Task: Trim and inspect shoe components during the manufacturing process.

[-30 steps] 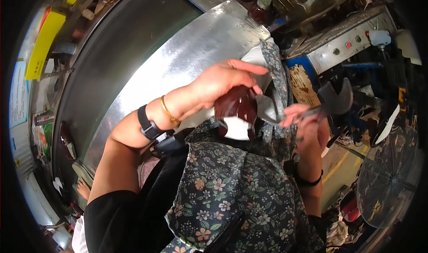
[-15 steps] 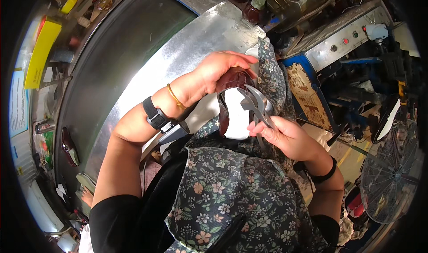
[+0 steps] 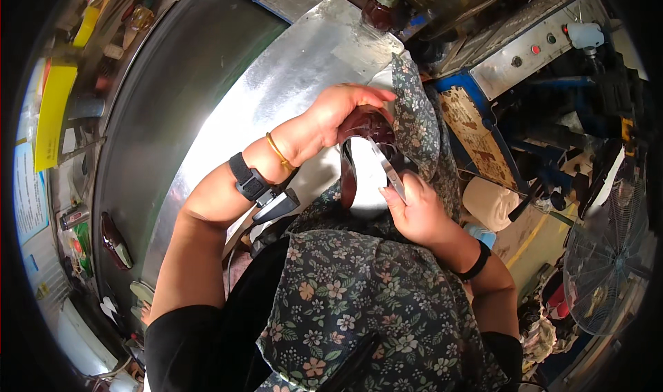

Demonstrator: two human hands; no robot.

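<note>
A dark red leather shoe point(image 3: 364, 125) with a white inside rests over my lap, its toe pointing away from me. My left hand point(image 3: 343, 109) curls over its toe end and grips it from the far left. In my right hand point(image 3: 418, 211) is a pair of metal pincers point(image 3: 387, 165), seen nearly edge-on. Their tips reach the shoe's opening, by the inner edge below the instep. Whether the jaws grip anything there, I cannot tell. A flowered apron point(image 3: 359, 288) covers my lap and lies beyond the shoe's right side.
A shiny metal table point(image 3: 276, 74) borders a dark belt point(image 3: 173, 88) on the left, where another dark red shoe point(image 3: 116, 241) lies. At the right stand a machine with a button panel point(image 3: 528, 55), a beige roll point(image 3: 489, 204) and a caged fan point(image 3: 608, 261).
My right hand has moved slightly left and turned the pincers, so their wide head now shows narrow. Their tips have gone into the shoe's opening. My left hand keeps its grip.
</note>
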